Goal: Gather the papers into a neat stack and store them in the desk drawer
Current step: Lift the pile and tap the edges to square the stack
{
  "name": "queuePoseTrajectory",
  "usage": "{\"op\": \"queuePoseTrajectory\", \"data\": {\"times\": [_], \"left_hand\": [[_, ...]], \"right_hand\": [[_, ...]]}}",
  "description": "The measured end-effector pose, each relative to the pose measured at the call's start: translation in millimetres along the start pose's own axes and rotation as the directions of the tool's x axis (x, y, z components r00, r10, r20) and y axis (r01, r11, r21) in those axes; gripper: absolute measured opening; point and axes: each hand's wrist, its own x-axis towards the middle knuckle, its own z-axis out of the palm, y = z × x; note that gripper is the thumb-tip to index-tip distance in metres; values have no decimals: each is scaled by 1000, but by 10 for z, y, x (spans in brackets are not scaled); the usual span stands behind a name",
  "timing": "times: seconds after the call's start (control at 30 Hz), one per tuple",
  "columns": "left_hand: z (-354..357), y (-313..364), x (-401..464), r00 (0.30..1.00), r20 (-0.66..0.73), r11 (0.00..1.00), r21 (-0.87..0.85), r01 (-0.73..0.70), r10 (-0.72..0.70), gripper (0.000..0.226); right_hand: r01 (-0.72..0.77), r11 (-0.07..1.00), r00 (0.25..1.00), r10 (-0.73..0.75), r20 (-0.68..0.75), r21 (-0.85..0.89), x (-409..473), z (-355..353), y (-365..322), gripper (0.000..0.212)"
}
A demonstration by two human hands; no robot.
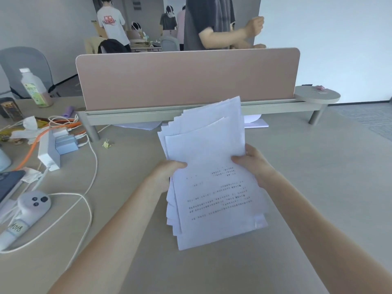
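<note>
Two hands hold one bunch of papers [210,172] up above the desk [307,166], in the middle of the scene. The left hand [164,177] grips the left edge and the right hand [252,164] grips the right edge, so each hand is closed tight on the bunch. Holding it on both sides likely keeps the sheets from sliding out.

The bunch is not neat yet. Many sheet corners stick out like a fan at the far end and along the left side. I cannot count the sheets; there are too many edges close together. I think the next step is to tap the bunch on the desk to line it up.

More paper is left on the desk. At least two white sheets [144,125] lie far off, under the low shelf [169,115] by the pink screen [186,79]. They probably belong in the bunch too.

On the left I count one bottle [34,88], one phone [8,183], one grey controller [31,205], and one small yellow clip [107,144]. White and orange cords lie there too.

No drawer shows anywhere here.
</note>
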Motion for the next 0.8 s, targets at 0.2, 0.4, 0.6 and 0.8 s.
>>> {"op": "queuePoseTrajectory", "data": {"times": [0.2,0.4,0.6,0.8], "left_hand": [[-194,216,-268,986,54,977,-150,-150,159,35],[-268,520,-594,866,-57,860,-101,-501,497,34],[-302,622,-875,780,-137,769,-133,-626,611,22],[-286,557,-983,779,-124,758,-179,-627,615,27]], "right_hand": [[118,988,992,-121,21,97,-204,-12,-244,29],[262,964,961,-258,-97,32,-428,55,-622,26],[342,932,935,-325,-140,120,-607,121,-862,30],[379,902,924,-355,-144,204,-708,138,-896,39]]}}
